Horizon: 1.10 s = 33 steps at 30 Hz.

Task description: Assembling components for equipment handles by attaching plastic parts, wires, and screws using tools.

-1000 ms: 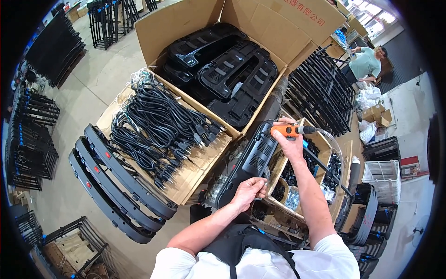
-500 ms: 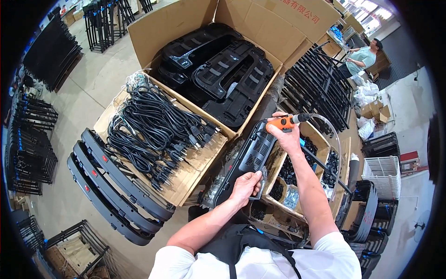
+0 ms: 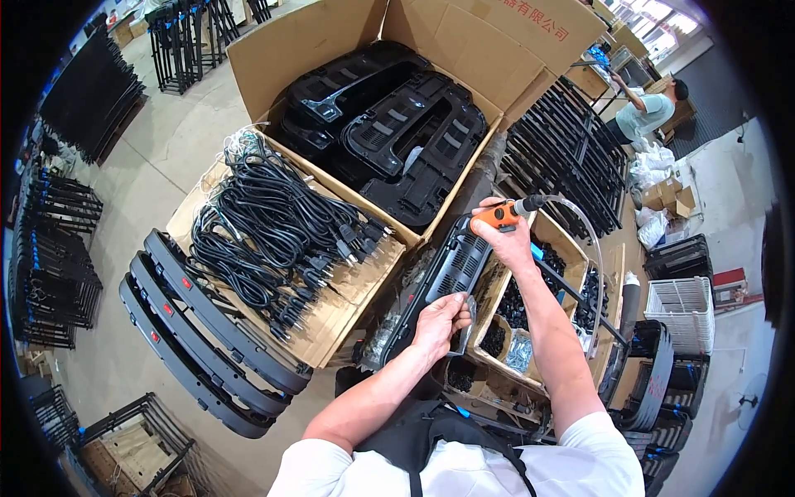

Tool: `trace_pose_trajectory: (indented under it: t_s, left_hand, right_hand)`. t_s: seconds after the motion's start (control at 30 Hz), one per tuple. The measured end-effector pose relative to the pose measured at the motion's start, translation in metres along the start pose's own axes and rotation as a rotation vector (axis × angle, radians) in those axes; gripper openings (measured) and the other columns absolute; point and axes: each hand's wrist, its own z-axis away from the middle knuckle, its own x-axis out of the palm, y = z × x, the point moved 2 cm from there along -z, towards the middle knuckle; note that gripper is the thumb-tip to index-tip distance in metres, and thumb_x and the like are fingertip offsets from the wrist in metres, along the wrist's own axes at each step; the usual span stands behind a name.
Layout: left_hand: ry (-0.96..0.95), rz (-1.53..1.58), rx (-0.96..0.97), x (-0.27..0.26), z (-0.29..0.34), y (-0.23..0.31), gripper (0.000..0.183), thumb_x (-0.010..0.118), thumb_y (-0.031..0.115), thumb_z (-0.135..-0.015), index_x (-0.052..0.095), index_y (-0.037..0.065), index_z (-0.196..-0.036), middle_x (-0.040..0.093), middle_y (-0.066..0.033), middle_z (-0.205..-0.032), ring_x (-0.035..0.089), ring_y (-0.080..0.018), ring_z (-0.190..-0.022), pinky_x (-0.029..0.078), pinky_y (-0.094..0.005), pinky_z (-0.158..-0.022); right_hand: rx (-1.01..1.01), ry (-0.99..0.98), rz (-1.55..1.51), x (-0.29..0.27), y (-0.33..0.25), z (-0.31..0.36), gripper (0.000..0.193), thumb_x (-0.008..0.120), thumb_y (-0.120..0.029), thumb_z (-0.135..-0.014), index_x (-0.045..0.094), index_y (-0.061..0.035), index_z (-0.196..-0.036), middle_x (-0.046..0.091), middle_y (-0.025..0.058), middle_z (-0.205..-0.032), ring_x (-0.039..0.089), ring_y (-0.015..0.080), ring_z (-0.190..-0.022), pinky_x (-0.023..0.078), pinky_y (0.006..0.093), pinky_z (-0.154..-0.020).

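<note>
Along the left edge of the parts tray (image 3: 487,319), a black vented housing (image 3: 454,269) is lying aslant. The outstretched right hand (image 3: 508,241) is clasping an orange tool (image 3: 494,219) over its far end; the left hand (image 3: 441,325) is bending beside its near half, thumb and fingers pressing together, on what I cannot tell.

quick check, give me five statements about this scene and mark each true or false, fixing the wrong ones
1. The right hand holds an orange tool. True.
2. The black cords are piled inside the open carton. False: they lie on cardboard beside it, and black moulded parts fill the carton.
3. Three curved grey parts with red marks are to the left of the cords. True.
4. The left hand rests on the white basket. False: it is at the vented black housing, well away from the basket.
5. Another person in a pale top is at the upper right. True.
</note>
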Motion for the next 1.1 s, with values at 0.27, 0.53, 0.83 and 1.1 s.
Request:
trace_pose_trajectory:
  t_s: [0.27,0.53,0.83,1.1]
  left_hand:
    - [-0.021,0.092,0.030,0.005,-0.019,0.009,0.024,0.066,0.023,-0.108,0.072,0.003,-0.119,0.072,-0.0025,-0.092,0.068,-0.0113,-0.074,0.063,-0.0237,-0.069]
    - [0.023,0.189,0.001,0.018,-0.039,0.014,0.025,0.065,0.030,-0.109,0.071,0.005,-0.112,0.068,-0.0003,-0.089,0.066,-0.0114,-0.073,0.060,-0.0257,-0.066]
    - [-0.036,0.468,-0.008,0.010,-0.062,0.023,0.027,0.063,0.030,-0.110,0.070,0.004,-0.115,0.066,-0.0017,-0.089,0.066,-0.0130,-0.077,0.060,-0.0260,-0.070]
    - [-0.087,0.484,-0.009,0.017,-0.062,0.019,0.028,0.060,0.032,-0.111,0.067,0.005,-0.115,0.064,-0.0032,-0.093,0.067,-0.0141,-0.083,0.064,-0.0278,-0.079]
  right_hand:
    - [-0.010,-0.009,0.026,0.006,-0.004,0.001,0.038,0.084,-0.015,-0.085,0.070,-0.0062,-0.119,0.076,0.0048,-0.110,0.071,0.0158,-0.104,0.056,0.0341,-0.099]
    - [0.020,0.037,-0.045,-0.002,-0.007,0.005,0.045,0.084,-0.007,-0.086,0.066,-0.0035,-0.127,0.076,0.0093,-0.114,0.071,0.0165,-0.107,0.057,0.0326,-0.098]
    - [-0.002,0.066,-0.274,-0.013,-0.045,0.096,0.050,0.081,-0.005,-0.087,0.061,-0.0010,-0.133,0.075,0.0151,-0.122,0.071,0.0223,-0.115,0.057,0.0389,-0.104]
    - [-0.012,0.106,-0.324,-0.017,-0.036,0.103,0.050,0.082,-0.007,-0.089,0.061,-0.0024,-0.134,0.075,0.0150,-0.124,0.071,0.0217,-0.115,0.057,0.0376,-0.103]
